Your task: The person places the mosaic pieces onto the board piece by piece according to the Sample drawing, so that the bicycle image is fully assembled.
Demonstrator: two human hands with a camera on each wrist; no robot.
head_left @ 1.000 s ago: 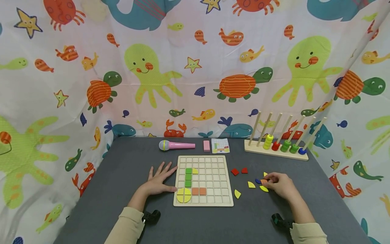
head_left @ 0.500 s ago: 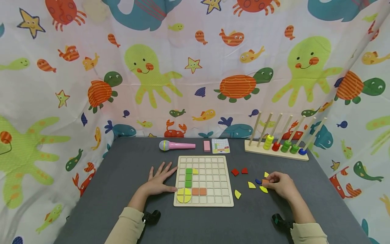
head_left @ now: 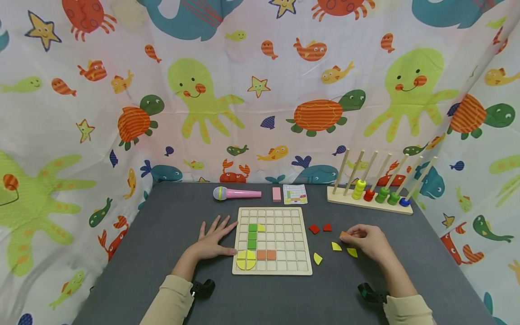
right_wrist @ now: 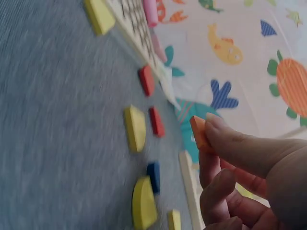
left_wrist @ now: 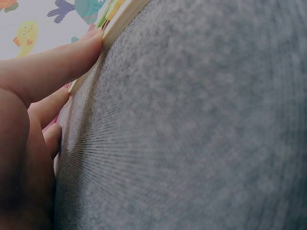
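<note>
The wooden grid board point(head_left: 287, 270) lies mid-table, with green squares point(head_left: 252, 236), a yellow square, a round of yellow quarter pieces point(head_left: 246, 260) and two orange squares point(head_left: 266, 255) on its left part. My left hand point(head_left: 210, 244), fingers spread, touches the board's left edge with thumb and fingertips; the left wrist view shows the thumb point(left_wrist: 72, 62) against the rim. My right hand point(head_left: 370, 243) pinches an orange piece point(right_wrist: 199, 132) between thumb and fingers, raised over the table. Under and beside it lie yellow pieces point(head_left: 336, 246) and a blue piece point(right_wrist: 153, 177).
Red pieces point(head_left: 314, 229) lie right of the board. Behind it are a pink microphone point(head_left: 243, 194), a pink block point(head_left: 276, 194) and a pattern card point(head_left: 295, 194). A wooden peg stand point(head_left: 369, 202) with coloured rings stands at the back right, before a patterned curtain point(head_left: 260, 135).
My right hand has moved slightly left and up with the orange piece in its fingers, away from the loose pieces. My left hand stays at the board's edge.
</note>
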